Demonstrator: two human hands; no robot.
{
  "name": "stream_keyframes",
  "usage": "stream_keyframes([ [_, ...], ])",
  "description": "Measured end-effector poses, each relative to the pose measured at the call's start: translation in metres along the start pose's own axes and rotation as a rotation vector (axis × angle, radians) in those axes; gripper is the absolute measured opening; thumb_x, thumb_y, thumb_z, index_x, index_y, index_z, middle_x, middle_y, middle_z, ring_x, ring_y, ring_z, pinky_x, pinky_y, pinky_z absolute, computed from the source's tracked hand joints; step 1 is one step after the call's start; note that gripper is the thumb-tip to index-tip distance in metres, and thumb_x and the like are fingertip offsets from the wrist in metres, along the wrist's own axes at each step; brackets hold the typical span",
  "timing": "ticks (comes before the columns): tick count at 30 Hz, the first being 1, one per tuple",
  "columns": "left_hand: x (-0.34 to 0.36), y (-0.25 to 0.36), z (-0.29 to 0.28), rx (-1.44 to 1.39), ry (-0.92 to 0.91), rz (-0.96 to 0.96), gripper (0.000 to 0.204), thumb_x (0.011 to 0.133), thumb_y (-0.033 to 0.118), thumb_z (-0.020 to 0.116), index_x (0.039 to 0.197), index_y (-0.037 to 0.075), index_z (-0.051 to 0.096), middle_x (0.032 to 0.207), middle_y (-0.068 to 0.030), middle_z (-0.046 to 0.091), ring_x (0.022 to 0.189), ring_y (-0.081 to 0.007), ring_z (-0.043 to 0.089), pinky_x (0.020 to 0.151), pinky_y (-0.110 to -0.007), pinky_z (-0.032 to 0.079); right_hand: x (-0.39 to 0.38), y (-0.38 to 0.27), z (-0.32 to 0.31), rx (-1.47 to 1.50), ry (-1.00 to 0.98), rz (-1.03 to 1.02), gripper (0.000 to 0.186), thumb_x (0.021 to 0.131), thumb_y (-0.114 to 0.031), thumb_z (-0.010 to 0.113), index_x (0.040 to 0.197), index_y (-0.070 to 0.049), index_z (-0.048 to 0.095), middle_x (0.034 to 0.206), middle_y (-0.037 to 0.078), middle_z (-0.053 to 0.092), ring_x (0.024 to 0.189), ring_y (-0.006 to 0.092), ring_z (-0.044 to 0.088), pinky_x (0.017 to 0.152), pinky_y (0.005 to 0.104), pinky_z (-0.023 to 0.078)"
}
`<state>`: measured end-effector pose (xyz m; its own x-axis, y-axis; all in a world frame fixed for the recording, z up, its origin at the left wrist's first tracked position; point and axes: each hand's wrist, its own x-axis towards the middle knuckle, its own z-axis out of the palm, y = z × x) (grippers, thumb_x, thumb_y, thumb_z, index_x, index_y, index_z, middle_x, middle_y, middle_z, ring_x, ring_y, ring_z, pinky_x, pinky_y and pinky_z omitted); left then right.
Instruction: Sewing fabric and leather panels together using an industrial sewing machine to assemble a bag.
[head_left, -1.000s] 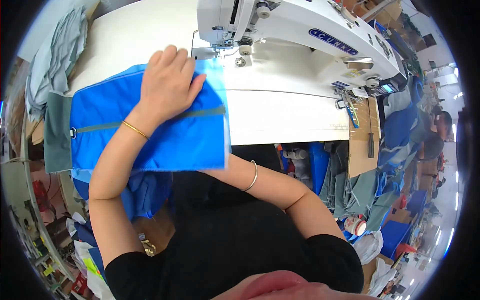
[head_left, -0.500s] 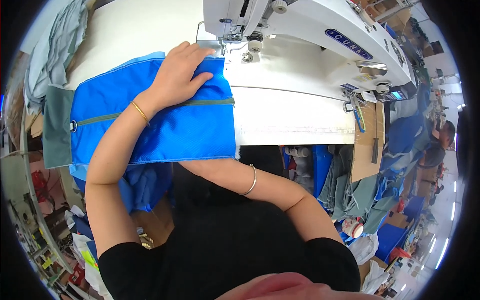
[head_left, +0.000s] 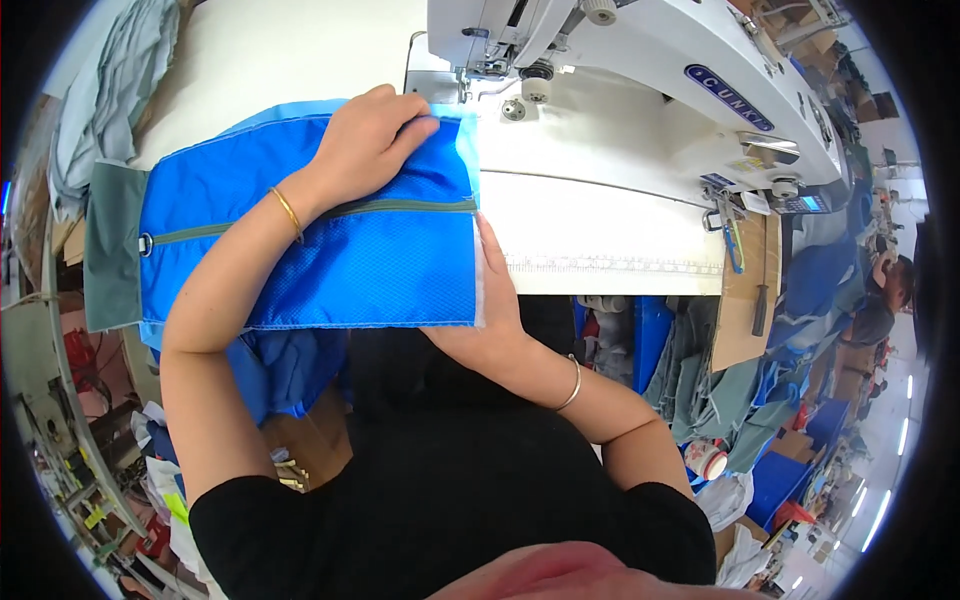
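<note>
blue fabric panel (head_left: 390,275) sits across the near edge of the tabletop (head_left: 610,235), toward its left side, top right corner close under the sewing machine (head_left: 640,75), and my guess is the left hand (head_left: 372,142) lies on it with bent fingers to press it flat there (can't tell if it's pinching anything). right hand (head_left: 492,305) is mostly tucked under the overhanging part, probably propping it, but the hidden fingers mean i can't tell its grip. it's bright blue with a lengthwise dark green strip (head_left: 405,206), a small ring (head_left: 146,245) and a grey-green end piece (head_left: 114,250).

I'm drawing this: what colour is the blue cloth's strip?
The strip is grey-green; see the head view.
</note>
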<state>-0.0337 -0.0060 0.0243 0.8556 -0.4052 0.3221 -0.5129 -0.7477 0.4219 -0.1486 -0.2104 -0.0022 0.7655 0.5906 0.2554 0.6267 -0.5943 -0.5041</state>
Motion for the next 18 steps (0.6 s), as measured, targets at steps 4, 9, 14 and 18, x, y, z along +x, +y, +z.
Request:
stream_keyframes([
  [4, 0.019, -0.003, 0.008, 0.084, 0.065, 0.092, 0.015, 0.096, 0.021, 0.065, 0.095, 0.007, 0.063, 0.087, -0.0110, 0.063, 0.087, -0.0311, 0.061, 0.075, -0.043, 0.050, -0.008, -0.002, 0.012, 0.061, 0.001, 0.045, 0.062, 0.096, -0.047, 0.063, 0.148, -0.016, 0.049, 0.140, 0.014, 0.058, 0.139, 0.0329, 0.045, 0.122, 0.0477, 0.027],
  [9, 0.023, -0.018, 0.023, 0.106, 0.119, 0.261, 0.016, 0.096, 0.023, 0.063, 0.097, 0.007, 0.062, 0.089, -0.0109, 0.064, 0.091, -0.0318, 0.062, 0.077, -0.043, 0.052, -0.011, -0.005, 0.007, -0.181, 0.047, -0.039, 0.060, 0.091, -0.052, 0.067, 0.136, -0.013, 0.063, 0.136, 0.012, 0.062, 0.128, 0.0351, 0.056, 0.108, 0.0517, 0.042],
  [14, 0.025, -0.020, 0.024, 0.041, 0.046, 0.155, 0.017, 0.094, 0.022, 0.065, 0.097, 0.007, 0.060, 0.093, -0.0117, 0.064, 0.092, -0.0332, 0.062, 0.078, -0.044, 0.052, -0.021, 0.014, -0.010, -0.013, 0.136, -0.165, 0.040, 0.085, -0.030, 0.077, 0.117, -0.007, 0.069, 0.116, 0.014, 0.068, 0.104, 0.0350, 0.066, 0.092, 0.0464, 0.052],
  [18, 0.022, -0.016, 0.027, 0.056, 0.084, 0.191, 0.015, 0.095, 0.019, 0.065, 0.098, 0.006, 0.058, 0.089, -0.0116, 0.061, 0.086, -0.0326, 0.059, 0.075, -0.042, 0.050, -0.036, 0.036, -0.026, -0.007, 0.365, -0.292, 0.018, 0.082, -0.010, 0.073, 0.097, -0.004, 0.066, 0.098, 0.015, 0.069, 0.077, 0.0282, 0.068, 0.067, 0.0376, 0.056],
])
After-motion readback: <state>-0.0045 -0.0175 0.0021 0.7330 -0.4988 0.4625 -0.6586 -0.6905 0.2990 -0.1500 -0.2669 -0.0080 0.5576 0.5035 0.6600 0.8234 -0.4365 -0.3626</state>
